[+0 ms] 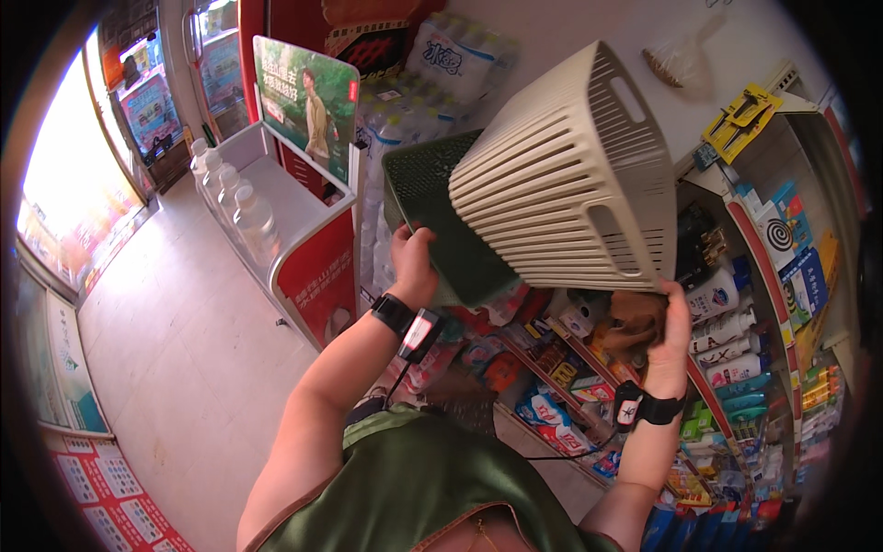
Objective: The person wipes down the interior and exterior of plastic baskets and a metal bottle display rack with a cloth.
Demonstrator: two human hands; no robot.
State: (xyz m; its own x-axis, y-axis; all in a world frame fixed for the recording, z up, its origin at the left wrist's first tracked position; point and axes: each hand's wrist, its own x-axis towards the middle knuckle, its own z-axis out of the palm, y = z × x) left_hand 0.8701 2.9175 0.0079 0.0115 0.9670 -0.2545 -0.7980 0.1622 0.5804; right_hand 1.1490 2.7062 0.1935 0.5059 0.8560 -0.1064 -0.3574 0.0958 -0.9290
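My left hand point(415, 268) grips the near left rim of a dark green perforated plastic basket point(476, 265), thumb over the edge. In front of it and to the right, a cream slatted plastic laundry basket point(545, 179) is tilted, its wide mouth with cutout handles turned to the right. It covers part of the green basket; whether the two touch cannot be told. My right hand point(675, 328) holds the cream basket at its lower rim corner. A bunched brown cloth point(631, 321) is also in this hand, hanging below the rim.
Shelves on the right hold bottles point(714, 297), boxes and bagged goods point(548, 417). To the left stands a red and white display cart point(317, 265) carrying several clear bottles point(254, 217). Shrink-wrapped water bottles point(448, 58) are stacked behind the baskets. Tiled floor point(165, 310) leads to a bright doorway point(76, 152).
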